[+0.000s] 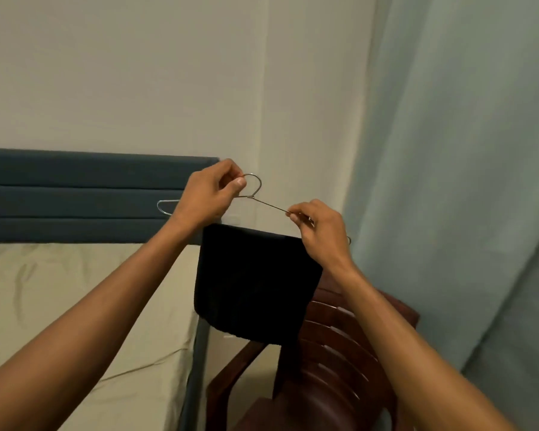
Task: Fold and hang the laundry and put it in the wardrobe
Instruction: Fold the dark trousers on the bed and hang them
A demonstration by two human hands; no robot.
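2 bare hands are raised in front of the person, both on 1 thin silver wire hanger (268, 204). The left hand (207, 197) pinches the hanger's curved hook between thumb and forefinger, the other fingers curled in. The right hand (319, 227) pinches the hanger's right sloping shoulder wire between thumb and fingertips, near the right end. The hanger is tilted, its left end higher than its right; the rounded left corner shows to the left of the left wrist.

1 folded black cloth garment (255, 284) is draped over the hanger's lower bar, between the 2 hands. It hangs straight down in a broad panel, with a narrower strip reaching lower on the right side. Garment type: cannot tell. The garment is held in the air, in front of a dark red-brown slatted plastic chair (339, 362), and its lower strip overlaps the chair back in view; contact cannot be told.

Left of the chair stands 1 bed with a beige wrinkled sheet (75, 306) and a blue-grey padded headboard (75, 194) against a plain off-white wall (168, 73). A pale blue-green curtain (448, 150) hangs on the right, behind the chair.
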